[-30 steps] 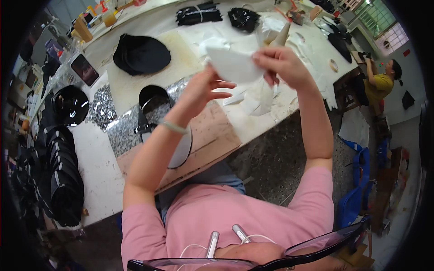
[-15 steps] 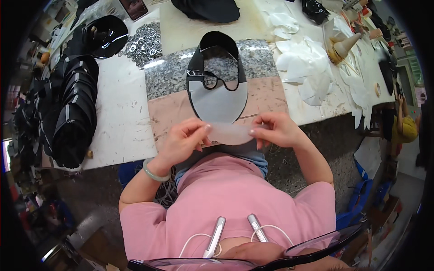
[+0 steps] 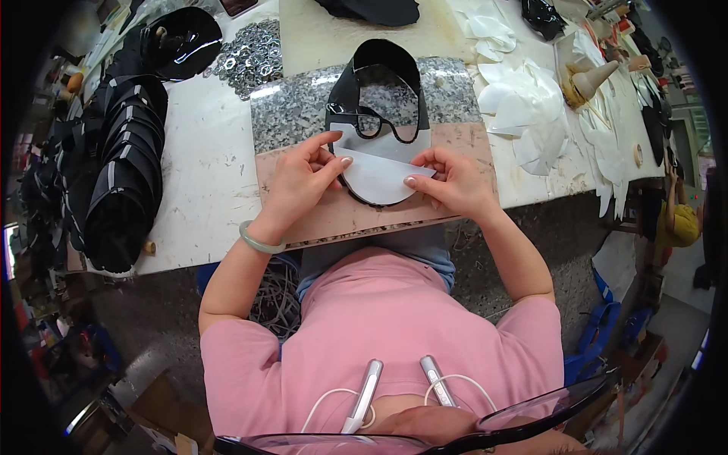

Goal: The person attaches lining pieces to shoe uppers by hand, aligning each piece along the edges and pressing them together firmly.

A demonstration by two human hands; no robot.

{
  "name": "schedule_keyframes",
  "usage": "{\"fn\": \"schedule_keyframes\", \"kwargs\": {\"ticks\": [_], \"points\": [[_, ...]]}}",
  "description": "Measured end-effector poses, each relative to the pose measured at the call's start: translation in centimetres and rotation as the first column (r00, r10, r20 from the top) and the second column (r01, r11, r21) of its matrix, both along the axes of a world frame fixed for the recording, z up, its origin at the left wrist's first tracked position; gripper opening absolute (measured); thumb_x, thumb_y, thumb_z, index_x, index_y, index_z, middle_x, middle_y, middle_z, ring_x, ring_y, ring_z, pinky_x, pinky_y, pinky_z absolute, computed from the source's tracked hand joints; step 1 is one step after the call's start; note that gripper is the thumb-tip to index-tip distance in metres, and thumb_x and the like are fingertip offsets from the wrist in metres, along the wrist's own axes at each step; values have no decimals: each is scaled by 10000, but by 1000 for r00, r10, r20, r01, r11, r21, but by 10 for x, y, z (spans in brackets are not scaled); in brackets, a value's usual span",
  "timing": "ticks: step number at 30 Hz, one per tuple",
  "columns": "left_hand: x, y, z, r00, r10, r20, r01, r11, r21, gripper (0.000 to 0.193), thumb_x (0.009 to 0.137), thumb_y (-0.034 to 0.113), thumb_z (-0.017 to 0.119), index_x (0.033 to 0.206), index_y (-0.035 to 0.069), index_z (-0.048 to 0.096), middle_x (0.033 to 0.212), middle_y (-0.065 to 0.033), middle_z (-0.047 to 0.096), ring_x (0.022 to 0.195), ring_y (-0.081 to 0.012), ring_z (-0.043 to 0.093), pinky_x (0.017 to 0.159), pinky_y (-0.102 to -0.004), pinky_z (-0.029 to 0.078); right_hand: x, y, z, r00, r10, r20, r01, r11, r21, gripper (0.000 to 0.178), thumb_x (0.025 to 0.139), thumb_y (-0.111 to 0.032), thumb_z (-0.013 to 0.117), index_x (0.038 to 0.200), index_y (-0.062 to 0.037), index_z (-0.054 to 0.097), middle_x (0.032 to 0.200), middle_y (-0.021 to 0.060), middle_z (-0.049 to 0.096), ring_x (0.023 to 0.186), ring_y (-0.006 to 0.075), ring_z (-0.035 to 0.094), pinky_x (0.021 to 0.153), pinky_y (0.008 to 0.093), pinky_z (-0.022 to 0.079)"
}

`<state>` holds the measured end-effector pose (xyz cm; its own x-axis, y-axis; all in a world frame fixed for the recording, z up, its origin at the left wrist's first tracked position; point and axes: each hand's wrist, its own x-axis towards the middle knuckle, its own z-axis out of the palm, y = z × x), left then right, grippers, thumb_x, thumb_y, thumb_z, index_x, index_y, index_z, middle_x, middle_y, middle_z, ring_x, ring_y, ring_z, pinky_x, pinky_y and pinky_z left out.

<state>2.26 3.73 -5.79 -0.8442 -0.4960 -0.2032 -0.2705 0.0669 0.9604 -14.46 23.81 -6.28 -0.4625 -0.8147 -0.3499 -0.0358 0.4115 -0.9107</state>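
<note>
A black shoe upper (image 3: 345, 92) with a grey lining at its toe lies on the granite and pinkish board in front of me. Across that toe rests a curved white sheet piece (image 3: 379, 178), its straight edge toward the far side. My left hand (image 3: 303, 176) pinches the piece's left end between thumb and fingers. At the right end, my right hand (image 3: 453, 182) grips its corner in the same way. Both hands are over the toe area, partly hiding its sides.
A stack of black shoe uppers (image 3: 125, 167) fills the left side of the table. Metal rings (image 3: 250, 57) lie in a heap behind it. On the right are white cut pieces (image 3: 523, 106) and a cone-shaped tool (image 3: 591, 80). Another person (image 3: 679, 220) is far right.
Both hands have moved forward from the table's near edge, carrying the white piece onto the shoe upper's toe. The piece was held up between the hands before.
</note>
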Motion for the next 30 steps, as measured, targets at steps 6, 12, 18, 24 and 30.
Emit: {"fn": "schedule_keyframes", "kwargs": {"ticks": [6, 12, 18, 24, 30], "points": [[0, -3, -7, 1000, 3, -8, -3, 1000, 24, 429, 842, 82, 676, 1221, -57, 531, 754, -29, 607, 599, -62, 587, 534, -188, 457, 1, -1, -5, 998, -35, 57, 36, 999, -19, 301, 809, -179, 738, 1002, 10, 604, 662, 9, 599, 470, 47, 508, 410, 207, 394], [2, -4, -7, 999, 14, 36, -15, 999, 33, 431, 843, 90, 677, 1223, -52, 530, 750, -24, 607, 596, -55, 584, 527, -184, 449, 4, -3, -3, 997, -41, 65, 42, 999, -20, 280, 812, -176, 736, 986, 8, 615, 655, 9, 604, 472, 41, 505, 407, 203, 392], [-2, -5, -9, 1000, 4, 22, -5, 999, 49, 416, 844, 93, 675, 1210, -48, 535, 751, -22, 603, 591, -53, 582, 521, -184, 447, 4, -2, -5, 997, -59, 40, 59, 998, -5, 279, 808, -183, 740, 975, 8, 625, 643, 0, 600, 475, 38, 500, 411, 201, 392], [-4, -3, -8, 1000, 1, 29, -1, 1000, 8, 397, 846, 76, 665, 1200, -48, 535, 749, -25, 595, 587, -57, 583, 509, -193, 452, 6, -7, -3, 996, -52, -73, 55, 997, 48, 241, 816, -138, 727, 974, 5, 614, 682, -5, 603, 480, 21, 494, 403, 181, 381], [1, 0, -13, 1000, -13, 27, 18, 982, -188, 408, 849, 98, 661, 1224, 4, 532, 718, -14, 569, 571, -56, 542, 483, -200, 406, 10, -13, -2, 925, 3, -379, 13, 999, 40, 288, 789, -233, 746, 949, -18, 639, 662, 58, 613, 500, 110, 556, 454, 265, 442]]}}
